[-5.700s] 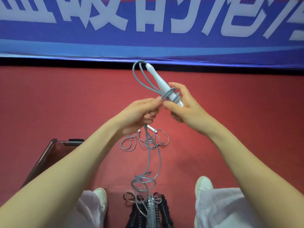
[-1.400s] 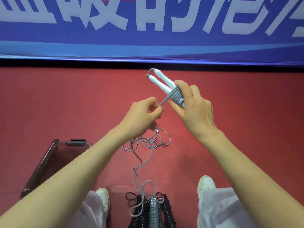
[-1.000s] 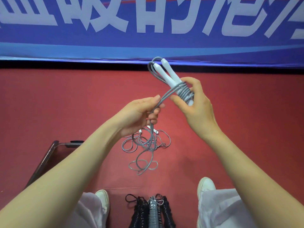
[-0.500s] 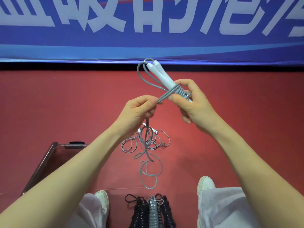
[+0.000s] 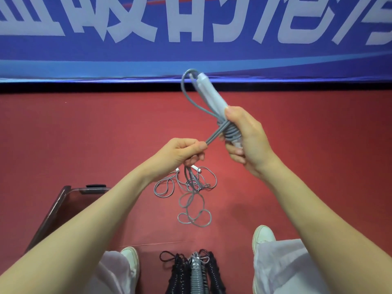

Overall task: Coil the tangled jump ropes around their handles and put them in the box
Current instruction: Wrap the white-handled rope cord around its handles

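Red sports flooring and a blue banner with large white lettering frame a person, seen from above, winding a grey jump rope with pale grey plastic handles. The right hand holds both handles side by side and tilted up and away, apparently so that the cord can pass around their lower ends. Its fingers and thumb are clenched round the handles, over the turns of grey cord already wound there. The left hand sits lower and to the left. Its thumb and forefinger pinch a doubled length of cord drawn taut to the wraps, and its other fingers are curled into the palm. That tension probably makes the turns lie snugly.

Below the left hand the unwound slack hangs in loose loops down to the floor, so this rope looks only partly coiled. A second, thinner grey rope with white ends lies tangled on the floor beyond. Three finished bundles, two black and one grey, rest between the person's white shoes. The clear plastic box with a dark rim stands at lower left, partly hidden by the forearm. Whether it holds any rope cannot be told.
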`<state>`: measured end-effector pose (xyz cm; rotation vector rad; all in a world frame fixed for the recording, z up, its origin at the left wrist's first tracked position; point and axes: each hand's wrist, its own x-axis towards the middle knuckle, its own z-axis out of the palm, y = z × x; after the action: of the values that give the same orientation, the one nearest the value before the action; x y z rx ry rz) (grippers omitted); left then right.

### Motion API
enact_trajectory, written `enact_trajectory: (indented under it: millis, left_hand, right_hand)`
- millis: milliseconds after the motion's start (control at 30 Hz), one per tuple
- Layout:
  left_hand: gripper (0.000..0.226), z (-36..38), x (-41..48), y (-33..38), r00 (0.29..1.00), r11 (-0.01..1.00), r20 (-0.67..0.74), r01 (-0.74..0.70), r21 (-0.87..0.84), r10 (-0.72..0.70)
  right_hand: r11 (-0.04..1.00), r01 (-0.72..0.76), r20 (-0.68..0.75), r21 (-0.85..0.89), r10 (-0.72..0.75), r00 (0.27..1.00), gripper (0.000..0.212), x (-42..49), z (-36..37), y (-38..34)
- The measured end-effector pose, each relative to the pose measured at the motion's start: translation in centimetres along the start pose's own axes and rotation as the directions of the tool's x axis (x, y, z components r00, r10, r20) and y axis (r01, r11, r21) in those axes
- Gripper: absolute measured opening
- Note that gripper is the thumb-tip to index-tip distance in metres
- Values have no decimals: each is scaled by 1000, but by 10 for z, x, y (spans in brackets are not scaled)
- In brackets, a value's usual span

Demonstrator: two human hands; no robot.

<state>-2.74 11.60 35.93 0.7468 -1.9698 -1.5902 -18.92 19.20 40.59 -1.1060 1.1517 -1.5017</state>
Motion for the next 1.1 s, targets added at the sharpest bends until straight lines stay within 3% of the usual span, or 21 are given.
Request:
enact_trajectory:
  millis: [100,200,267,367,433,533,667,767,833,900,967,1033,1100]
  left_hand:
    - [23,-16,-3,-5,999,999,40,24,-32,-23]
    - [10,-28,-6,-2,1000,997,14,-6,78,5]
    - [11,-33,-7,0,1000,982,15,-12,187,9]
    - [5,-33,-7,1,993,992,49,106,68,-110]
    - [3,-35,-6,-1,994,990,25,106,90,-109]
    - [10,-47,-3,-3,997,991,-68,30,128,-21]
    - [11,-51,-5,-7,982,981,13,190,-30,-190]
    - [12,-38,-4,-9,977,971,49,212,-109,-208]
    - [12,-32,-2,-7,985,975,1,168,-147,-170]
    - [14,-34,-2,-7,988,988,-54,138,-72,-142]
    - [22,-38,-5,-2,991,986,-50,127,104,-122]
    - [13,-40,-7,4,995,984,38,83,161,-90]
    - [7,-38,-8,14,996,978,44,71,196,-81]
  right_hand:
    - [998,-59,218,-9,60,974,32,-1,-12,-7]
    - [971,-167,497,-169,230,837,51,-8,-13,-6]
    - [928,-221,559,-299,358,748,52,-9,-9,-4]
    - [824,-246,504,-511,519,691,61,-10,-7,-2]
    - [787,-245,449,-567,544,708,67,-8,-7,2]
    - [862,-269,375,-430,442,815,58,-3,-11,7]
    - [963,-167,191,-213,209,959,25,3,-14,11]
    - [991,-110,80,-70,116,990,36,7,-9,15]
    - [990,-123,126,-64,130,983,42,7,-6,13]
    - [971,-184,309,-151,223,925,41,2,-5,8]
    - [912,-258,476,-319,390,788,41,-3,-5,6]
    - [801,-286,502,-526,564,656,43,-5,-3,8]
    - [687,-259,439,-678,662,607,41,-4,-2,9]
